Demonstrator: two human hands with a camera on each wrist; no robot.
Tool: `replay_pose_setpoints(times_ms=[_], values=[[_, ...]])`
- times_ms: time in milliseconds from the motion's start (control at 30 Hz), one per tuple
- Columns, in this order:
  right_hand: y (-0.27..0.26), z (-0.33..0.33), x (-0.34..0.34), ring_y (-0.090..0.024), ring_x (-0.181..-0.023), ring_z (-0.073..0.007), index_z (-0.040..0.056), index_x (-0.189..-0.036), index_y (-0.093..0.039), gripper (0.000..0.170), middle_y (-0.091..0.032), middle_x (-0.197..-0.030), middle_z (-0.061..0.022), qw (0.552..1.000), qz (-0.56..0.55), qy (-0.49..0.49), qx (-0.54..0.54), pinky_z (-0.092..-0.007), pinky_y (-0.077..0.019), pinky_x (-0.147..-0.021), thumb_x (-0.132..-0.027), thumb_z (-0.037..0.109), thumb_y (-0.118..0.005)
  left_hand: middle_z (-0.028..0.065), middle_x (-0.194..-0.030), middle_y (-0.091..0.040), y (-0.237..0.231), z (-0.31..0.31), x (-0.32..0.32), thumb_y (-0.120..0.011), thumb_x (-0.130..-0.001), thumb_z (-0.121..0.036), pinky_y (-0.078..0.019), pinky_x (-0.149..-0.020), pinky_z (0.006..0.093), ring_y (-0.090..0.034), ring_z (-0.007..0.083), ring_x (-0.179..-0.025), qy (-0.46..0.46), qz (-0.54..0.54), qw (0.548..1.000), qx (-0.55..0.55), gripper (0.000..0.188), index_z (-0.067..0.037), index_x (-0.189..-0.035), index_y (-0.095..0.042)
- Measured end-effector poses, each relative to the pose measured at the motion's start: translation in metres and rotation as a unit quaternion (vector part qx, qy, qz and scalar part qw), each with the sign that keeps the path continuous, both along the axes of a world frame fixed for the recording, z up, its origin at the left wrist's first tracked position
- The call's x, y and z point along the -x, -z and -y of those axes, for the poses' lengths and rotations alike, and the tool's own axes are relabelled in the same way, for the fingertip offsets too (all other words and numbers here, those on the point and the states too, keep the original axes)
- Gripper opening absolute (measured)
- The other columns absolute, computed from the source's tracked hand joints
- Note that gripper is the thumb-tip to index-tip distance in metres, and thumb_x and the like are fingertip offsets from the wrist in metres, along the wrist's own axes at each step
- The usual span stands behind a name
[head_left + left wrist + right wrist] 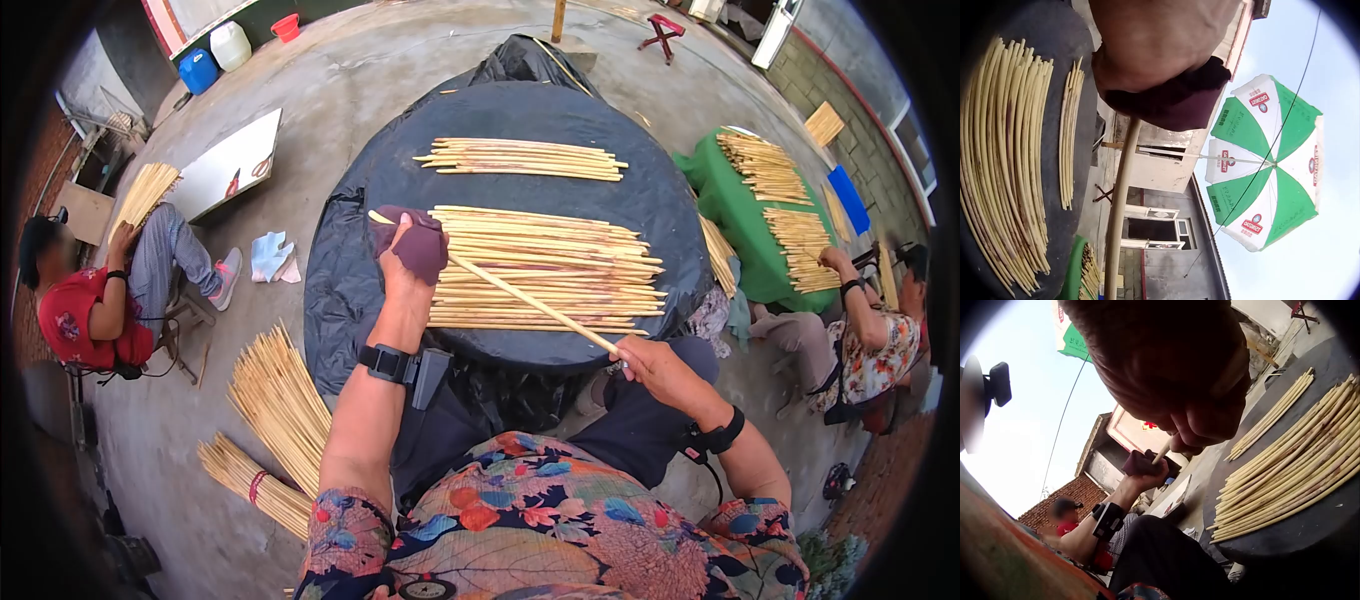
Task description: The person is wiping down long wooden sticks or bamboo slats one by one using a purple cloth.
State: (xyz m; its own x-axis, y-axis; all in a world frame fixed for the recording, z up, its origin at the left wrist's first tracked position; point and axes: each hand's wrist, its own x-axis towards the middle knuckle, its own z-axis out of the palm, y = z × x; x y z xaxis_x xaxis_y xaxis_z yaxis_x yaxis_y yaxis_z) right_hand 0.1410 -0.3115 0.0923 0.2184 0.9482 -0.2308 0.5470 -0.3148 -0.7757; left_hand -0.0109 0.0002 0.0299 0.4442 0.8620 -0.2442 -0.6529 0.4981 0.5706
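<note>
Left hand [403,265]: grips maroon cloth [428,252] around pale stalk [530,302]
Right hand [665,374]: pinches its end
Surface [375,190]: two stalk rows [540,272]

A blue barrel [198,72] and a white barrel [231,48] stand side by side near a red bucket [287,30].

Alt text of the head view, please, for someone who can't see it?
A person's left hand grips a pale stalk through purple cloth while the right hand holds one end, at a black-covered round table bearing two groups of stalks.
</note>
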Motion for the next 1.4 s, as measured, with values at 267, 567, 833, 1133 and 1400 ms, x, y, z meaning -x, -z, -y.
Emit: replay_pose_setpoints(times_ms=[267, 567, 833, 1133, 1400], values=[[-0.006, 0.043, -0.07, -0.052, -0.067, -0.0292, 0.0007, -0.089, -0.053, 0.012, -0.053, -0.077, -0.0118, 0.98, 0.155, 0.122, 0.026, -0.0349, -0.0417, -0.062, -0.084, 0.011, -0.049, 0.007, -0.079, -0.057, 0.023, -0.069, 0.013, -0.052, -0.086, -0.026, -0.051, -0.06, 0.0405, -0.057, 0.0223, -0.068, -0.066, -0.012, 0.996, 0.059, 0.019, -0.007, -0.09, -0.052], [0.025, -0.06, -0.137, -0.053, -0.082, -0.0299, 0.0065, -0.09, -0.055, 0.014, -0.054, -0.085, -0.0104, 0.94, 0.335, 0.052, -0.043, -0.0372, -0.043, -0.069, -0.082, 0.017, -0.051, 0.0104, -0.101, -0.056, 0.059, -0.057, -0.028, -0.051, -0.086, -0.022, -0.0479, -0.075, 0.0361, -0.057, 0.0241, -0.089, -0.041, -0.114, 0.991, 0.063, 0.028, -0.001, -0.104, -0.05], [0.092, -0.136, -0.193, -0.053, -0.087, -0.0297, 0.0077, -0.091, -0.056, 0.015, -0.055, -0.087, -0.0093, 0.952, 0.307, -0.007, 0.002, -0.0388, -0.0432, -0.073, -0.081, 0.018, -0.051, 0.0107, -0.084, -0.06, 0.047, -0.093, -0.014, -0.051, -0.079, -0.014, -0.0502, -0.063, 0.0327, -0.061, 0.0203, -0.073, -0.04, -0.089, 0.995, 0.029, 0.022, 0.004, -0.092, -0.054], [0.149, -0.167, -0.222, -0.053, -0.092, -0.028, 0.0114, -0.094, -0.059, 0.019, -0.056, -0.094, -0.0091, 0.917, 0.375, -0.023, 0.136, -0.0395, -0.0403, -0.08, -0.08, 0.012, -0.047, 0.0131, -0.09, -0.06, 0.057, -0.091, -0.021, -0.047, -0.082, -0.016, -0.0504, -0.07, 0.033, -0.061, 0.0245, -0.08, 0.002, -0.116, 0.993, 0.027, 0.027, 0.003, -0.1, -0.052], [0.138, -0.184, -0.22, -0.053, -0.097, -0.0256, 0.0091, -0.097, -0.058, 0.021, -0.055, -0.098, -0.0106, 0.846, 0.452, -0.079, 0.27, -0.0375, -0.0431, -0.079, -0.08, 0.007, -0.046, 0.0144, -0.095, -0.058, 0.04, -0.066, -0.032, -0.05, -0.081, -0.012, -0.0483, -0.077, 0.0325, -0.059, 0.0235, -0.085, 0.039, -0.186, 0.982, 0.012, 0.028, 0.007, -0.102, -0.05]])
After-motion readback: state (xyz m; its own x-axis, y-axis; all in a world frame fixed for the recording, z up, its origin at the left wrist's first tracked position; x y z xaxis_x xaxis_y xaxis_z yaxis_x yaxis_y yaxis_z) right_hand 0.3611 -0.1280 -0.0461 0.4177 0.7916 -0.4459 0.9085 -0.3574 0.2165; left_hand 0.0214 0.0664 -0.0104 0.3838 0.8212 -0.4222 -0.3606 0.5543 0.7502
